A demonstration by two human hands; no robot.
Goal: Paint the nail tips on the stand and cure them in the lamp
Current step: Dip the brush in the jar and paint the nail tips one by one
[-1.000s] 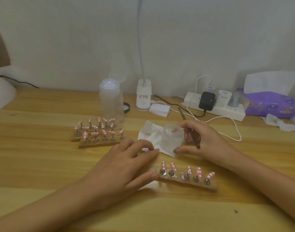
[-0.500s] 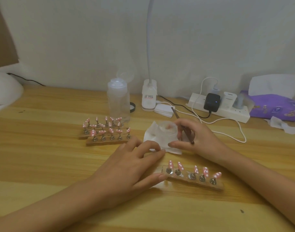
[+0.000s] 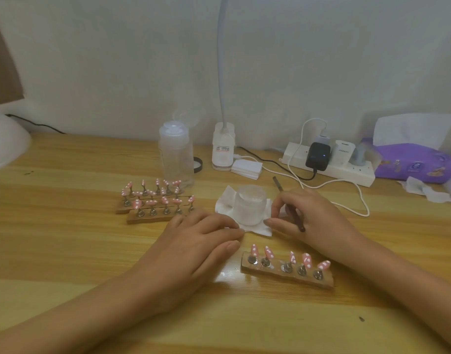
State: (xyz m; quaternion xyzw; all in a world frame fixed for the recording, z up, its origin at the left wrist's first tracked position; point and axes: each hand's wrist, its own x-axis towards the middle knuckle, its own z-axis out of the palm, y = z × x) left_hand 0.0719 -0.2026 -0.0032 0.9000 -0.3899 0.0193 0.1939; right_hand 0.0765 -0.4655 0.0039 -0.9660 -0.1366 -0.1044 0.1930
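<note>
While your right hand (image 3: 313,215) pinches the brush (image 3: 290,208) in curled fingers (image 3: 280,203) just right of the jar (image 3: 250,204), dip lightly and wipe off the excess. Keep your left hand (image 3: 193,241) flat, fingers straight, pinning the tissue (image 3: 225,200) under the jar. The stand (image 3: 285,273) of nail tips (image 3: 306,259) sits in front of the jar.

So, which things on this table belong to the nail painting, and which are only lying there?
In use: thin dark brush in the right hand; small frosted jar on white tissue; near wooden stand of pink dotted nail tips.
Lying about: clear plastic pump bottle; white power strip; purple tissue pack; black ring.
</note>
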